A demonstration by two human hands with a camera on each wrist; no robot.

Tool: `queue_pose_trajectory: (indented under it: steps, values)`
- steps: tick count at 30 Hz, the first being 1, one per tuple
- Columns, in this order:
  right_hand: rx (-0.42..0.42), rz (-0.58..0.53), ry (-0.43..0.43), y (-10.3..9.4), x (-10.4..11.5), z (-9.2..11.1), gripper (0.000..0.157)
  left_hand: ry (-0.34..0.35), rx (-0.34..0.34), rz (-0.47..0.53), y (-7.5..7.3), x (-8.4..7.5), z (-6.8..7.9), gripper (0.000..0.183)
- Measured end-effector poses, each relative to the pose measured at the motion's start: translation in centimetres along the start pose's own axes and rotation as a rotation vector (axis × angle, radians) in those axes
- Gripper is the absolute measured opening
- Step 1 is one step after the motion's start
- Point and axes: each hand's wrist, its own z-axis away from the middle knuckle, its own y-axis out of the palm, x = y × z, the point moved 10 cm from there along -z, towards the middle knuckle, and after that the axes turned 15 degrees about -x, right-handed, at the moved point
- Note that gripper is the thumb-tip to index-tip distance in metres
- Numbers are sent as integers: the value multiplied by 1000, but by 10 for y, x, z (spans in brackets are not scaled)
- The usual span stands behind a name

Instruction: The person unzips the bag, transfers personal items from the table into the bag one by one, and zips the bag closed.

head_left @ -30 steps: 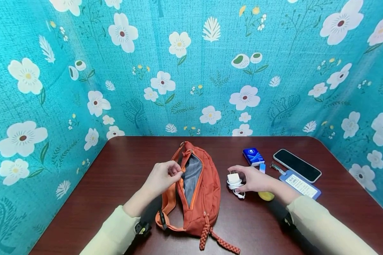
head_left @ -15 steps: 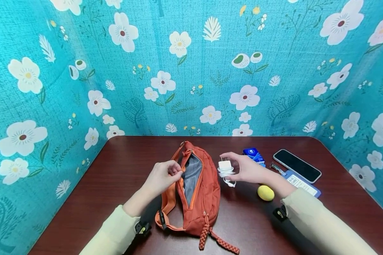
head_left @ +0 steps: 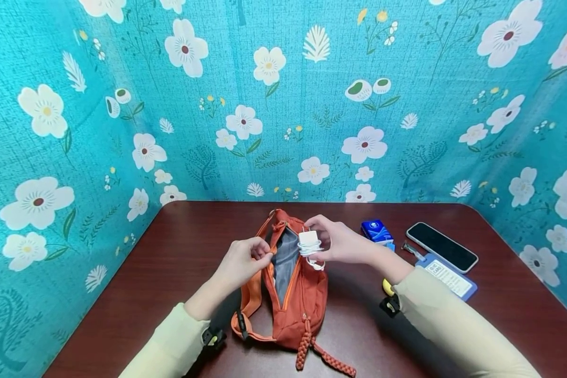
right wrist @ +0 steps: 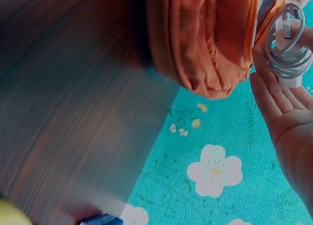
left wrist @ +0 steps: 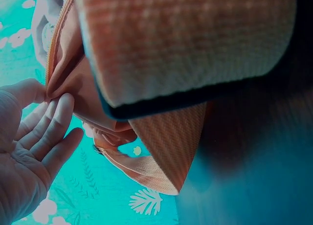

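A rust-orange waist bag [head_left: 312, 294] lies on the table, its main zip undone and the grey lining [head_left: 283, 262] showing. My left hand [head_left: 245, 260] pinches the left edge of the opening between thumb and fingertips; the left wrist view shows the zip edge [left wrist: 50, 63] in that pinch. Between thumb and fingers my right hand [head_left: 342, 241] holds a white phone charger [head_left: 308, 239] with its cable [right wrist: 288, 66] wound round it. In the head view the charger overlaps the right edge of the bag's opening. Its plug prongs point up.
Right of the bag lie a blue tissue pack [head_left: 377, 231], a phone [head_left: 441, 247] and a blue card holder [head_left: 449, 275] with a clip. A yellow lemon-like object [head_left: 387, 286] is partly hidden behind the right sleeve. Braided orange pulls [head_left: 331, 362] trail toward the front.
My right hand has lifted the charger from the table's right side and carried it left to the bag's opening. The left hand keeps its pinch on the edge.
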Motion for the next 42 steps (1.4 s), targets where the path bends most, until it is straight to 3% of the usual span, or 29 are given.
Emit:
queue_pose_trajectory:
  steps: [16, 28, 33, 38, 42]
  values:
    - [3, 14, -67, 22, 4, -9, 66, -6, -6, 2, 0, -1, 1, 12]
    - [-22, 75, -51, 33, 8, -9, 68, 2, -7, 9, -1, 0, 2, 12]
    - [-54, 66, -56, 38, 12, -12, 61, 18, -12, 23, -2, -3, 2, 12]
    - [-96, 203, -33, 41, 13, -15, 50, 48, -19, 48, -2, -8, 0, 12]
    - [-103, 348, -32, 43, 12, -15, 47, 32, -10, 53, -2, -8, -1, 11]
